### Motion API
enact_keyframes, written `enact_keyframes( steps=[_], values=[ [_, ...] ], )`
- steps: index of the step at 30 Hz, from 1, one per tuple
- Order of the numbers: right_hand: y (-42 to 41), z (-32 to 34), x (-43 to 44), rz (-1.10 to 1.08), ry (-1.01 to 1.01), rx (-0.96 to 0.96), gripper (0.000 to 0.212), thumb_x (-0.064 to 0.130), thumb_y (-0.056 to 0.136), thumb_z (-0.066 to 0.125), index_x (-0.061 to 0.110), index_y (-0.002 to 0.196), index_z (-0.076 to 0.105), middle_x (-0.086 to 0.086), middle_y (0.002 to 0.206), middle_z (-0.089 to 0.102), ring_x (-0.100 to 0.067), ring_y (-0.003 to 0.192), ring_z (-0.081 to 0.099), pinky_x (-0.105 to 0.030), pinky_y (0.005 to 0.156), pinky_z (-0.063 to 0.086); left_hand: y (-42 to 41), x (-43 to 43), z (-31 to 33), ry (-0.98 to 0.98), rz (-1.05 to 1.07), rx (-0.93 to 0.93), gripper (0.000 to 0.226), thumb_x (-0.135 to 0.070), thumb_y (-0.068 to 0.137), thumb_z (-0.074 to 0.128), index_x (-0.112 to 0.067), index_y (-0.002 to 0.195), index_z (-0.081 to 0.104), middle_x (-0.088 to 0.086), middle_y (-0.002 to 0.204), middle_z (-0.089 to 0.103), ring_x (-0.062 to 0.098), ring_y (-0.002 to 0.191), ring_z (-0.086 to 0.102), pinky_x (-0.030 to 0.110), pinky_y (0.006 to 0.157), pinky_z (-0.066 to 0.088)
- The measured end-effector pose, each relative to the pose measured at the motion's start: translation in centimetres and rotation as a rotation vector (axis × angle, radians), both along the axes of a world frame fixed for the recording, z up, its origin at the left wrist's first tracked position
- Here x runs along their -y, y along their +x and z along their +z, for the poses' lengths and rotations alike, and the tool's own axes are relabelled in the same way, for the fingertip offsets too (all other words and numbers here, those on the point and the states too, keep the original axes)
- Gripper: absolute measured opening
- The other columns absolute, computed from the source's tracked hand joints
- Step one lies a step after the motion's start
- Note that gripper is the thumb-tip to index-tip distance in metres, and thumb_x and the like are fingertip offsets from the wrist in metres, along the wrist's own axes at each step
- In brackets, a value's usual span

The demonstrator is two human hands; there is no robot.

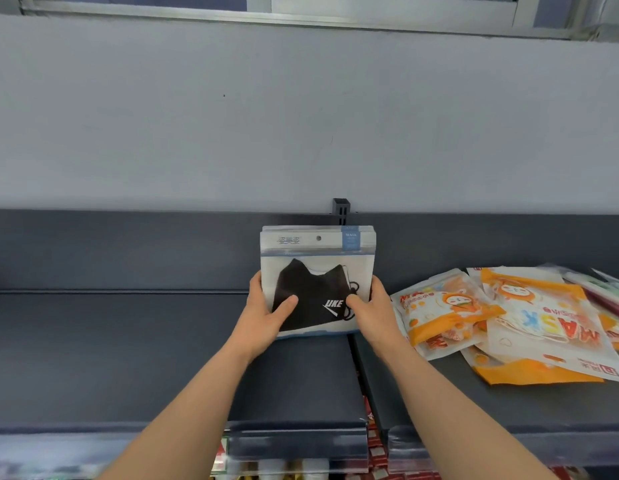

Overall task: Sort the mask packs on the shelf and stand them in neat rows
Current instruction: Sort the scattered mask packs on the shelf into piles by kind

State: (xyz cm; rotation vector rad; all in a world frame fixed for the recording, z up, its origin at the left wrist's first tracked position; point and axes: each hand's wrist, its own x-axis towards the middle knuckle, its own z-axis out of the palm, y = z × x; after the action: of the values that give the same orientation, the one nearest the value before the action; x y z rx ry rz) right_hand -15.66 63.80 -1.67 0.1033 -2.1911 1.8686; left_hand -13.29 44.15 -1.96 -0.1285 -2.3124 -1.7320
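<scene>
Head view, the only one. You've got both hands on one stack of white mask packs [317,258]; the front pack shows a black mask behind a clear window. The stack stands upright at the far centre of the shelf [110,358], over the seam between its two panels. Whether its bottom edge touches the deck I can't tell. Stepped top edges mean at least three packs, exact count unclear

Your left hand [266,315] grips the stack's left edge, thumb flat across the front, fingers wrapped round the side and hidden behind. Your right hand [372,308] mirrors it on the right edge, thumb on the front beside the white logo. Two hands, one stack, squeezed between them

Just right of your right hand is a loose pile of orange mask packs [543,317], lying flat and overlapping. I count at least three, one printed MASK upside down. At the far right edge are green and pink packs [609,289], too blurred to count

One black bracket [341,207] sticks up behind the stack against the grey wall [232,116]. Near you, red goods [374,445] show through the gap on the level below
</scene>
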Motion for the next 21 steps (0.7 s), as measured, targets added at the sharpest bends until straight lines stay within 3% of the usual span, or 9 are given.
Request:
enact_keyframes(
  steps=[3, 6, 9, 13, 17, 19, 21],
  values=[
    [0.2, 0.3, 0.3, 0.027, 0.036, -0.049, 0.054, 0.004, 0.09, 0.052, 0.021, 0.139, 0.039, 0.004, 0.118, 0.061, -0.007, 0.107, 0.059, -0.02, 0.084, 0.047, 0.1, -0.2, 0.4, -0.027, 0.027, -0.009, 0.064, -0.026, 0.095, 0.06, -0.023, 0.145, 0.02, -0.006, 0.128, 0.055, 0.01, 0.115, 0.053, 0.023, 0.094, 0.039],
    [-0.2, 1.5, 0.3, 0.043, 0.053, -0.091, 0.051, 0.006, 0.092, 0.049, 0.023, 0.139, 0.041, 0.007, 0.116, 0.061, 0.0, 0.1, 0.058, -0.018, 0.079, 0.046, 0.0, 0.0, 0.9, -0.037, 0.057, -0.042, 0.061, -0.026, 0.096, 0.059, -0.022, 0.144, 0.02, -0.005, 0.131, 0.051, 0.013, 0.122, 0.05, 0.028, 0.101, 0.039],
    [-0.2, 1.5, 0.2, 0.084, 0.04, -0.029, 0.05, 0.01, 0.095, 0.046, 0.023, 0.142, 0.038, 0.006, 0.119, 0.059, 0.001, 0.097, 0.056, -0.017, 0.075, 0.045, 0.0, 0.2, 0.5, -0.044, 0.055, -0.005, 0.067, -0.03, 0.093, 0.062, -0.026, 0.146, 0.02, -0.007, 0.135, 0.047, 0.014, 0.128, 0.045, 0.034, 0.109, 0.037],
    [0.3, 0.9, 0.5, 0.174, 0.023, 0.005, 0.054, 0.009, 0.096, 0.048, 0.03, 0.144, 0.03, 0.013, 0.117, 0.057, 0.006, 0.096, 0.055, -0.009, 0.068, 0.047, 0.3, 0.1, 0.2, -0.032, 0.033, 0.03, 0.073, -0.029, 0.094, 0.061, -0.031, 0.15, 0.014, -0.009, 0.137, 0.045, 0.013, 0.127, 0.045, 0.027, 0.104, 0.037],
    [0.0, 1.1, 0.3, 0.135, 0.01, -0.044, 0.062, 0.003, 0.093, 0.046, 0.03, 0.145, 0.026, 0.011, 0.119, 0.057, 0.002, 0.102, 0.056, -0.013, 0.074, 0.047, 0.2, 0.4, 0.3, -0.039, 0.049, 0.003, 0.078, -0.036, 0.09, 0.065, -0.038, 0.148, 0.012, -0.009, 0.14, 0.045, 0.014, 0.129, 0.045, 0.035, 0.11, 0.037],
    [0.0, 0.8, 0.2, 0.159, 0.039, -0.015, 0.061, 0.007, 0.095, 0.046, 0.029, 0.147, 0.021, 0.007, 0.125, 0.054, 0.002, 0.102, 0.053, -0.012, 0.074, 0.044, 0.2, 0.5, 0.0, -0.041, 0.049, 0.043, 0.081, -0.04, 0.088, 0.066, -0.037, 0.148, 0.013, -0.006, 0.141, 0.045, 0.016, 0.13, 0.044, 0.038, 0.111, 0.036],
    [0.1, 0.3, 0.2, 0.172, 0.088, 0.017, 0.056, 0.017, 0.099, 0.047, 0.029, 0.147, 0.02, 0.01, 0.126, 0.052, 0.008, 0.097, 0.051, -0.01, 0.072, 0.04, 0.1, 0.4, -0.2, -0.021, 0.043, 0.075, 0.079, -0.035, 0.092, 0.064, -0.03, 0.149, 0.011, -0.004, 0.136, 0.048, 0.016, 0.125, 0.048, 0.03, 0.104, 0.038]
  ],
)
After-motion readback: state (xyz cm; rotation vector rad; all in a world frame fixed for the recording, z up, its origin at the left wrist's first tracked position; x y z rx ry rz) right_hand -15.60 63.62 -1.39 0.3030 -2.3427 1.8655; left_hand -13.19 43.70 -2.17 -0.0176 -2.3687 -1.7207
